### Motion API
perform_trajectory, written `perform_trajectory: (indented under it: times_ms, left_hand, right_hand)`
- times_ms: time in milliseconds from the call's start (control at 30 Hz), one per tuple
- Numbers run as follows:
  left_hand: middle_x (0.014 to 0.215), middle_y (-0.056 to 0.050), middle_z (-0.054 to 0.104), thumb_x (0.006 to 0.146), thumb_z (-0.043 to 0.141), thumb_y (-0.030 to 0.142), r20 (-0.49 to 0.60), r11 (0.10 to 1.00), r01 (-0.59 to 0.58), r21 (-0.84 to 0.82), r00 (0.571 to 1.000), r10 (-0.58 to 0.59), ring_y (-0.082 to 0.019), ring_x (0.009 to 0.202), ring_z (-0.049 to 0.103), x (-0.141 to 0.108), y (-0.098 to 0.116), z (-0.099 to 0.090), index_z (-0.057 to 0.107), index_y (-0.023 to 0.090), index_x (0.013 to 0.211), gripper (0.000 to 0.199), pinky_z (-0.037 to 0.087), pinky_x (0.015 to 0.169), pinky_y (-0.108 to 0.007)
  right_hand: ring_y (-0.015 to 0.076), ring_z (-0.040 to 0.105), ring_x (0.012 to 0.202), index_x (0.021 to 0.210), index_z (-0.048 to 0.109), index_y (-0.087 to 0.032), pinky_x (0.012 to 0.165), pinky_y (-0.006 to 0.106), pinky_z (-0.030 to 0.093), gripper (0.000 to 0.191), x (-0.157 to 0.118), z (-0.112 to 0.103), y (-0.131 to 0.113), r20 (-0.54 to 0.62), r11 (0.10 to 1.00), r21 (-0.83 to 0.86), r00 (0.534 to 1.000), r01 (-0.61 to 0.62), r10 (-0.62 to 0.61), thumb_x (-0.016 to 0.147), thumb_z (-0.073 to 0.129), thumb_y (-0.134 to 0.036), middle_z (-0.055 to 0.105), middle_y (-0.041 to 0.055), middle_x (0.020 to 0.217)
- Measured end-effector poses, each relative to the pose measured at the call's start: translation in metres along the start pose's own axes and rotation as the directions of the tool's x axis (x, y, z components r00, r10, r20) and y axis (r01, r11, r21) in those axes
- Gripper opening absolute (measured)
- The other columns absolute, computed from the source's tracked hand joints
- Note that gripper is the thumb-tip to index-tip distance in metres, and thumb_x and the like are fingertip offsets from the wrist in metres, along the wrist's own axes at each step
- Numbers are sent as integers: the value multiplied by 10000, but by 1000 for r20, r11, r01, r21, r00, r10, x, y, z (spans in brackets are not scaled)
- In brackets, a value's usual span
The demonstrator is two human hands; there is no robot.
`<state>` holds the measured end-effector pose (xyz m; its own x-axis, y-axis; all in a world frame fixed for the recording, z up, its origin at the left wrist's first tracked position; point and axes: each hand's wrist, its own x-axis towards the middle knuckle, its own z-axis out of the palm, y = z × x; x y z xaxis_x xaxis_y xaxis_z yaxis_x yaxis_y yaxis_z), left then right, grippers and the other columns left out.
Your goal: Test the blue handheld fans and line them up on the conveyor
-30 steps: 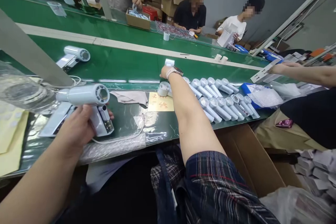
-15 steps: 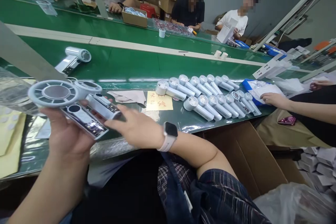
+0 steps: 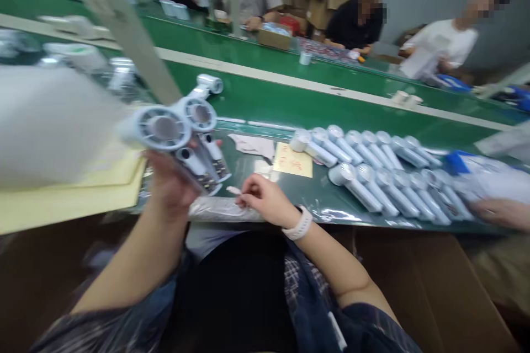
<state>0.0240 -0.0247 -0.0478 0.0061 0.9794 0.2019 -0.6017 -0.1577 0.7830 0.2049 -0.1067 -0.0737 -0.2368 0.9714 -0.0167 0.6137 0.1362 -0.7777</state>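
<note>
My left hand [image 3: 171, 185] is wrapped round two light-blue handheld fans, held side by side above the table edge. The larger-looking handheld fan [image 3: 163, 128] is nearer me, and the other handheld fan [image 3: 200, 114] sits just behind it. Both have round grilles facing up, and their handles show bare electronic parts. My right hand [image 3: 265, 198] is closed in a pinch low over the table, apart from the fans. A small pale pink scrap [image 3: 234, 191] pokes out at its fingertips; blur hides what it is. Beneath lies a clear plastic-wrapped bundle [image 3: 223, 209].
Two rows of handheld fans [image 3: 397, 193] lie to the right, by a yellow note [image 3: 293, 160] and a pinkish cloth [image 3: 253, 146]. Another fan [image 3: 209, 84] lies behind my left hand. White sheet material [image 3: 53, 127] covers yellow card at left. Co-workers sit opposite; a person's hand [image 3: 503, 212] is at right.
My right hand has come away from the fans, moved towards me and now pinches a small pale scrap. My left hand keeps both fans. The view has swung left.
</note>
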Motion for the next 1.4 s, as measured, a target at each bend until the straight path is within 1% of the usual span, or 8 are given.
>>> perform_trajectory:
  times_ms: [67, 167, 367, 533, 700, 967, 1133, 1400]
  left_hand:
    - [919, -43, 779, 532, 843, 951, -1, 988, 154, 17, 988, -154, -354, 1192, 736, -11, 3, 2, 679, 251, 848, 785, 639, 983, -505]
    - [1041, -108, 808, 479, 717, 1077, -27, 983, 182, 20, 983, -182, -395, 1247, 737, -19, 1, 7, 652, 236, 817, 909, 639, 981, -527]
    - [1155, -139, 796, 401, 791, 1035, 160, 921, 306, -242, 948, -274, -341, 1170, 775, -15, -13, 16, 602, 186, 728, 929, 633, 899, -380]
    - [1224, -175, 781, 331, 728, 1086, 179, 924, 314, -219, 944, -278, -355, 1184, 754, -16, -22, 12, 605, 168, 649, 979, 638, 904, -400]
    - [1071, -162, 787, 370, 739, 1075, 140, 934, 295, -203, 952, -270, -335, 1160, 757, -16, -31, 6, 603, 174, 659, 956, 631, 879, -361]
    - [1136, -135, 789, 402, 806, 1015, 145, 889, 258, -378, 965, -218, -305, 1090, 768, -19, -14, 14, 611, 162, 665, 914, 649, 861, -387]
    - [1194, -137, 787, 428, 837, 980, 202, 868, 268, -418, 959, -198, -308, 1093, 778, -18, -12, 12, 643, 157, 677, 882, 642, 825, -362]
    - [1087, -133, 793, 377, 814, 1008, 220, 876, 292, -384, 950, -221, -288, 958, 790, -22, -10, 9, 608, 156, 643, 915, 649, 764, -347]
  right_hand:
    - [179, 776, 756, 1090, 632, -230, 731, 292, 601, 99, -10, 2, -2, -1, 991, 123, 999, 45, -45, 1007, 584, -258, 786, -13, 825]
    - [206, 751, 683, 1183, 705, -226, 676, 311, 574, 254, -20, 2, -4, -46, 971, 228, 997, 74, -65, 1004, 563, -338, 764, 2, 734]
    - [214, 704, 581, 680, 703, -252, 585, 306, 531, 378, -17, 0, -15, -57, 937, 338, 995, 93, -78, 964, 671, -499, 730, 31, 626]
    - [180, 632, 526, 645, 697, -244, 547, 295, 500, 480, -23, 8, -20, -50, 925, 370, 996, 88, -75, 977, 701, -591, 660, 24, 574]
    - [130, 520, 436, 757, 648, -234, 493, 278, 457, 422, -32, 29, -26, -72, 734, 679, 993, -20, 94, 1022, 690, -559, 511, -48, 531]
    - [180, 721, 773, 796, 737, -224, 668, 276, 544, 486, -28, 12, -26, -168, 948, 231, 969, 218, -182, 1055, 602, -613, 778, 69, 898]
    - [159, 708, 689, 771, 713, -220, 672, 261, 539, 431, -29, 15, -24, -274, 927, 349, 961, 137, -39, 1055, 653, -538, 731, 22, 732]
    - [147, 701, 636, 702, 701, -196, 644, 254, 536, 467, -29, 10, -14, -134, 909, 409, 991, 80, -27, 1029, 710, -529, 725, 35, 679]
